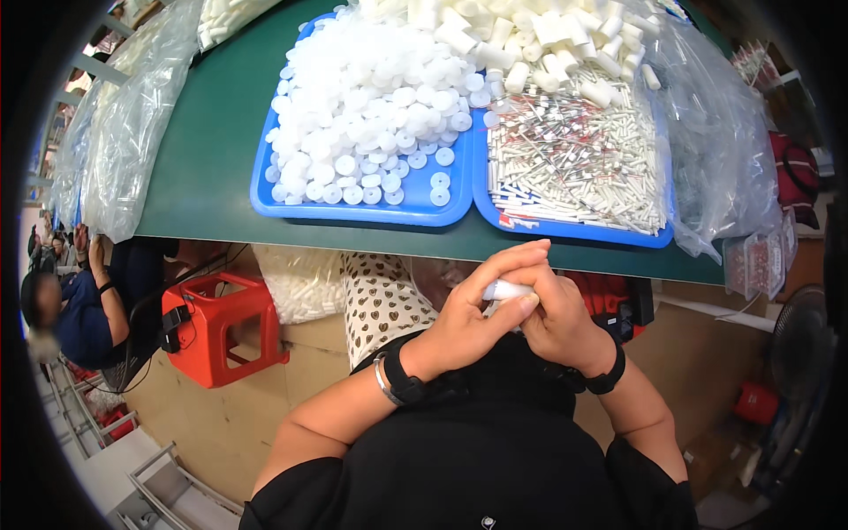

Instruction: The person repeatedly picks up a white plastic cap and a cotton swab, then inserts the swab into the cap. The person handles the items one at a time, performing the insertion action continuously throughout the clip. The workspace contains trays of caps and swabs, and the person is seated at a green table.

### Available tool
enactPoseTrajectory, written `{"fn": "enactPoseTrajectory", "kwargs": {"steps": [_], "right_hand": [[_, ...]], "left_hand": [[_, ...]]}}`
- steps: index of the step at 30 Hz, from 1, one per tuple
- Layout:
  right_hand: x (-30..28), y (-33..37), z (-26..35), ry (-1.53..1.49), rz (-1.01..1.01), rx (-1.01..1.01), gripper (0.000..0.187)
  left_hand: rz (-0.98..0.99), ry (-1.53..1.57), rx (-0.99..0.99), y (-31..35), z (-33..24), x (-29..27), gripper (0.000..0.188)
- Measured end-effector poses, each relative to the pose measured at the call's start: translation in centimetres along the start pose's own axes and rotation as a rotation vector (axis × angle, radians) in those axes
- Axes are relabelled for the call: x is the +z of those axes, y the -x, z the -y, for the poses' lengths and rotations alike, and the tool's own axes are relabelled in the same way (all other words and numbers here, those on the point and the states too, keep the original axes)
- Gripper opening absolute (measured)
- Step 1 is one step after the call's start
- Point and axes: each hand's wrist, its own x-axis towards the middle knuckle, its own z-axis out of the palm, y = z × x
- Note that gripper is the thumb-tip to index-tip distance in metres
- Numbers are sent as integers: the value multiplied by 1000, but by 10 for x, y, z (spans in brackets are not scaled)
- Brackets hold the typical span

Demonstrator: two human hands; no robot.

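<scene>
In front of my body, just off the table's near edge, both hands are closed together around a small white cylinder [505, 290]. My left hand [461, 325] has its thumb along the near side of the piece. My right hand [565, 320] wraps round the other end, hiding part of it. Beyond them, a blue tray [362, 213] is heaped with translucent white discs [380, 97]. A second blue tray [609, 234] beside it bears thin white rods with red and silvery bits [574, 159], and thick white cylinders [565, 44] are piled at its far end.
The trays stand on a green table [208, 159]. Clear plastic bags lie at its left [146, 115] and right [720, 132]. A red stool [225, 331] stands on the floor, left, near another seated person [88, 305]. A bag of white pieces [305, 283] is under the table; a fan [795, 340] is right.
</scene>
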Motion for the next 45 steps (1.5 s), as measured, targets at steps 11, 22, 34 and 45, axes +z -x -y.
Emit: {"fn": "enactPoseTrajectory", "kwargs": {"steps": [11,22,34,45], "right_hand": [[0,-17,3,399,-167,-264,35],[23,-18,12,432,-205,-186,32],[31,-17,13,265,-164,-22,23],[21,-15,12,-879,137,687,22]], "left_hand": [[-160,713,-281,-3,-16,-3,57],[-158,1159,-94,4,-1,9,33],[-257,540,-131,1,-9,9,59],[-236,577,-302,16,-11,-8,65]]}}
